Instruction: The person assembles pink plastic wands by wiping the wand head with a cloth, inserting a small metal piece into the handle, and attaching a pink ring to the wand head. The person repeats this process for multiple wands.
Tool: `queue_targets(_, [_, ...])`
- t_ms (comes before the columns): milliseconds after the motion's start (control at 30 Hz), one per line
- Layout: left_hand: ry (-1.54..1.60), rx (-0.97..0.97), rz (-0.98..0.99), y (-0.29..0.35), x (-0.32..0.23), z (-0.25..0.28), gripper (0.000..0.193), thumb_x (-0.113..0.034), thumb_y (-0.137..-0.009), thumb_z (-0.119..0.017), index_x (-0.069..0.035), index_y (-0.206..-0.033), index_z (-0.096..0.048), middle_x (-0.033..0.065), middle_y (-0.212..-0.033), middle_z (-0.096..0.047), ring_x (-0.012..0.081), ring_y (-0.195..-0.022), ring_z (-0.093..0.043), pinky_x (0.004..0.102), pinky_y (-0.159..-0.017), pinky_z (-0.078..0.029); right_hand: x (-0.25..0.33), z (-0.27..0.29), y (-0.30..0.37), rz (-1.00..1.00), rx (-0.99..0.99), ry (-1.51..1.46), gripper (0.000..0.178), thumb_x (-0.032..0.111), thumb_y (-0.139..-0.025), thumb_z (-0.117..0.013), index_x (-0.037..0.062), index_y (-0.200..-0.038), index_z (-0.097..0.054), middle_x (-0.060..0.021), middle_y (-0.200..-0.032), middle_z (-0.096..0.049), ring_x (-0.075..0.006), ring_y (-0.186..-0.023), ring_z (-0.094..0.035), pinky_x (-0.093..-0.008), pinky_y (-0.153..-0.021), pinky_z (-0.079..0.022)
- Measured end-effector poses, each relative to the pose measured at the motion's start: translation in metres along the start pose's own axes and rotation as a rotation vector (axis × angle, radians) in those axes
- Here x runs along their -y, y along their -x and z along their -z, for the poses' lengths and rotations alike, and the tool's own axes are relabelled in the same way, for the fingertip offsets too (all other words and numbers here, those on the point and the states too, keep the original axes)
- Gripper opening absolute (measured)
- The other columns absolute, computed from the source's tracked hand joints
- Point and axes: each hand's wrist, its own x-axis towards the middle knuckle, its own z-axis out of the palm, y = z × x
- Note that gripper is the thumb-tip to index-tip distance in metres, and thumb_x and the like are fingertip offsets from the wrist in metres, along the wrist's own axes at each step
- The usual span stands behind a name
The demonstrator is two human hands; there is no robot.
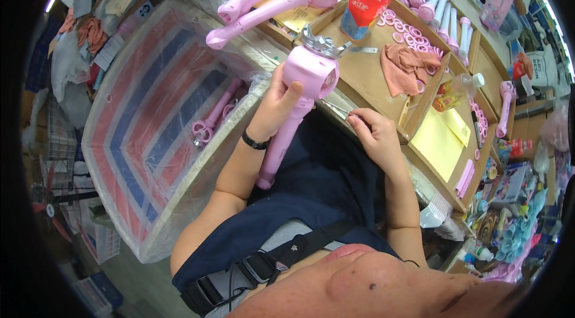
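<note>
A pink toy wand [279, 149] with a ring-shaped head and a silver crown [323, 46] on top slants across my lap, its handle end toward me. My left hand [277, 104] is wrapped round it just below the head, thumb on the near side. In my right hand [378, 138] is a slim pointed metal tool, like tweezers [336, 109], pinched between thumb and fingers. Its tip points at the wand's neck; I cannot tell whether it touches.
At left stands a large striped, plastic-lined container [129, 138] with pink wands inside. Cardboard trays [350, 87] hold a red-labelled bottle [366, 5], an orange cloth [407, 69], pink rings [413, 36] and yellow paper [440, 144]. More pink wands [263, 15] lie ahead.
</note>
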Motion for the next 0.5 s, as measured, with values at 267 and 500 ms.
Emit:
queue_targets(267, [0.051, -0.024, 0.043, 0.001, -0.006, -0.002, 0.076, -0.056, -0.086, -0.052, -0.007, -0.137, -0.024, 0.0094, -0.107, -0.054, 0.0139, -0.078, -0.06, 0.0269, -0.064, -0.053, -0.002, -0.007, -0.004, 0.438, -0.207, 0.42, 0.014, 0.016, -0.079, -0.069, 0.0075, -0.087, -0.062, -0.0065, -0.065, -0.054, -0.0239, -0.059, -0.056, -0.0328, -0.051, -0.044])
queue_targets(500, [0.165, -0.042, 0.039, -0.004, -0.009, 0.01, 0.075, -0.067, -0.086, -0.037, -0.005, -0.127, -0.041, 0.0125, -0.09, -0.061, 0.016, -0.068, -0.062, 0.0268, -0.061, -0.053, -0.002, -0.001, 0.001, 0.414, -0.21, 0.506, 0.014, 0.018, -0.08, -0.068, 0.0094, -0.089, -0.062, -0.0057, -0.068, -0.054, -0.0239, -0.06, -0.056, -0.0337, -0.053, -0.045])
